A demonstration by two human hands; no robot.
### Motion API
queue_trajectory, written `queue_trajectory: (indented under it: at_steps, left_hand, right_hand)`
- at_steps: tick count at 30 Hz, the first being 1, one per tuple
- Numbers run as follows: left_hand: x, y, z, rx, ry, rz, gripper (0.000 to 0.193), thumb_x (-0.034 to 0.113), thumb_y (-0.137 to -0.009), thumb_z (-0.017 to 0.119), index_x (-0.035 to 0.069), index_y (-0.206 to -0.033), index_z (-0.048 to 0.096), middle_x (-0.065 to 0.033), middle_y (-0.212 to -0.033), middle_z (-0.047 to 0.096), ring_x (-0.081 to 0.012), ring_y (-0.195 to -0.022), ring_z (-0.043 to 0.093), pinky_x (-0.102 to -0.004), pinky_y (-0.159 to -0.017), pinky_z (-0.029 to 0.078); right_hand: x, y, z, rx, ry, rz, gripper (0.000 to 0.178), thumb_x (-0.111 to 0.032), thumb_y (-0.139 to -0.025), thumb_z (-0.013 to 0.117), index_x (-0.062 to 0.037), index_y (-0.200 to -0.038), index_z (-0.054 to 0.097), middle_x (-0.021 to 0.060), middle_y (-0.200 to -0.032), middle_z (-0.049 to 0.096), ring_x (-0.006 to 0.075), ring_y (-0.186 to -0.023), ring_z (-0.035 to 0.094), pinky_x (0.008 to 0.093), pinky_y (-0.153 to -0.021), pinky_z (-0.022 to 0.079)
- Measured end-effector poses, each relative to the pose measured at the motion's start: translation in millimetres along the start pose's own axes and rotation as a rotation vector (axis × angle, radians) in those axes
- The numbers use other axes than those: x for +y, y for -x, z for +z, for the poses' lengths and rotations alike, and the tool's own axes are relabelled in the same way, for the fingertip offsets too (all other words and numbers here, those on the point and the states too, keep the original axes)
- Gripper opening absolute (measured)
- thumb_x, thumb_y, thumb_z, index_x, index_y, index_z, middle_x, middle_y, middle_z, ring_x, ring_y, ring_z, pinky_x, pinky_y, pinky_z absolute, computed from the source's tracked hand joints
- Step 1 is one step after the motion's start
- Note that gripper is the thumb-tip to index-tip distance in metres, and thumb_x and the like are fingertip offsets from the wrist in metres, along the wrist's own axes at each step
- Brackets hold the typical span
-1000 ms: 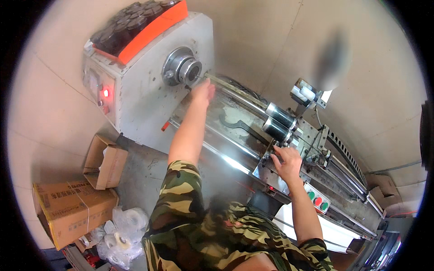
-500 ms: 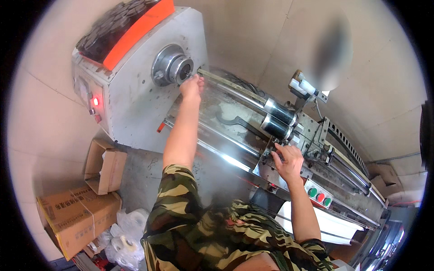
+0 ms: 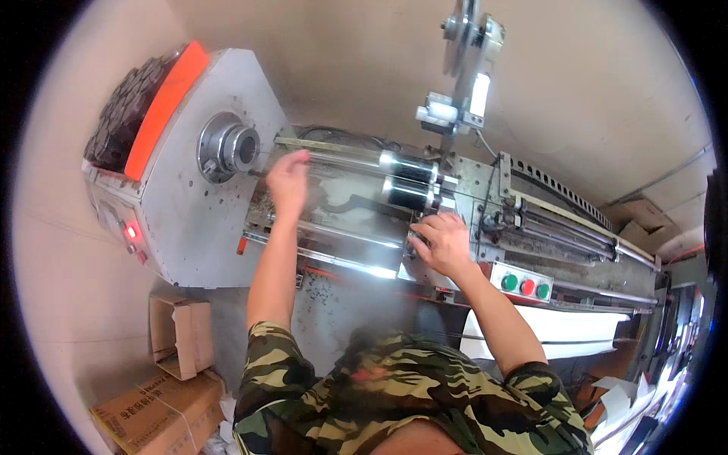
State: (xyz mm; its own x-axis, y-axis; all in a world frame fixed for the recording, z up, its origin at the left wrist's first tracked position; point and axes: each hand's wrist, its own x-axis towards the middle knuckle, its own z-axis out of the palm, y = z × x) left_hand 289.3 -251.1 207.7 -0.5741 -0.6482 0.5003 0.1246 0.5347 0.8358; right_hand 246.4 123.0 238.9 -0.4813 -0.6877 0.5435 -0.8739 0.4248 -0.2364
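My left hand (image 3: 288,183) is in front of the machine's grey headstock (image 3: 220,220), to the right of the round metal chuck (image 3: 236,149). Its fingers are curled closed near the long bars; whatever may be between them is too small to make out. My right hand (image 3: 446,244) lies over the carriage (image 3: 413,265), beside two black rollers with bright metal ends, a rear roller (image 3: 409,167) and a front roller (image 3: 408,193). The thumb stands apart from the fingers, and I see nothing held in them. A dark hook-shaped spanner (image 3: 356,203) lies on the bed below the bars.
Metal rods (image 3: 334,235) run along the front of the bed. A panel with green and red buttons (image 3: 528,286) sits right of my right forearm. Behind the carriage rises an upright arm with pulleys (image 3: 470,68). Cardboard boxes (image 3: 186,334) stand on the floor at left.
My left hand has come away from the chuck's mouth, toward me and to the right. My right hand stays by the carriage, now lower over it. The whole view has turned.
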Motion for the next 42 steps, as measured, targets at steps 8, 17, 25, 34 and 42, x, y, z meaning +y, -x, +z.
queue_trajectory:
  at_steps: [8,17,25,34,42]
  left_hand:
    - [145,56,97,-0.647,-0.577,0.785,0.043,0.008,-0.08,0.066,0.01,-0.122,0.06,-0.0105,-0.114,0.063,-0.0331,-0.111,0.058,-0.042,-0.095,0.049]
    - [103,63,131,-0.587,-0.716,0.919,0.041,0.012,-0.075,0.066,0.007,-0.114,0.058,-0.0107,-0.111,0.057,-0.032,-0.105,0.057,-0.0454,-0.09,0.047]
    - [106,67,135,-0.648,-0.612,0.993,0.029,0.017,-0.077,0.062,0.005,-0.103,0.062,-0.0112,-0.102,0.061,-0.0294,-0.097,0.061,-0.0434,-0.087,0.05]
    - [106,55,122,-0.697,-0.716,0.844,0.038,0.018,-0.074,0.068,0.01,-0.11,0.061,-0.0093,-0.108,0.059,-0.0318,-0.105,0.058,-0.0449,-0.093,0.048]
    - [126,58,115,-0.607,-0.621,0.864,0.04,0.014,-0.074,0.069,0.009,-0.113,0.06,-0.0103,-0.11,0.058,-0.0319,-0.107,0.057,-0.0457,-0.096,0.044]
  right_hand:
    - [9,6,1,0.007,-0.085,-0.021,0.028,-0.03,-0.077,0.078,-0.0137,-0.1,0.075,0.0038,-0.088,0.069,0.0265,-0.087,0.065,0.041,-0.084,0.05]
    - [15,0,-4,-0.051,-0.301,-0.03,0.04,-0.024,-0.077,0.076,-0.0151,-0.115,0.071,0.007,-0.084,0.069,0.0268,-0.082,0.065,0.0393,-0.075,0.051]
    - [7,3,4,-0.051,-0.199,0.076,0.021,-0.02,-0.08,0.076,-0.014,-0.1,0.075,0.0017,-0.071,0.066,0.0229,-0.066,0.062,0.0387,-0.065,0.048]
    - [-6,-14,5,-0.072,-0.182,0.052,0.02,-0.019,-0.08,0.076,-0.0112,-0.099,0.075,0.0063,-0.081,0.071,0.0258,-0.073,0.066,0.0389,-0.07,0.051]
    - [83,-24,-60,0.128,-0.069,0.202,0.03,-0.027,-0.089,0.072,-0.0069,-0.111,0.073,0.0138,-0.112,0.073,0.0346,-0.106,0.066,0.0446,-0.091,0.049]
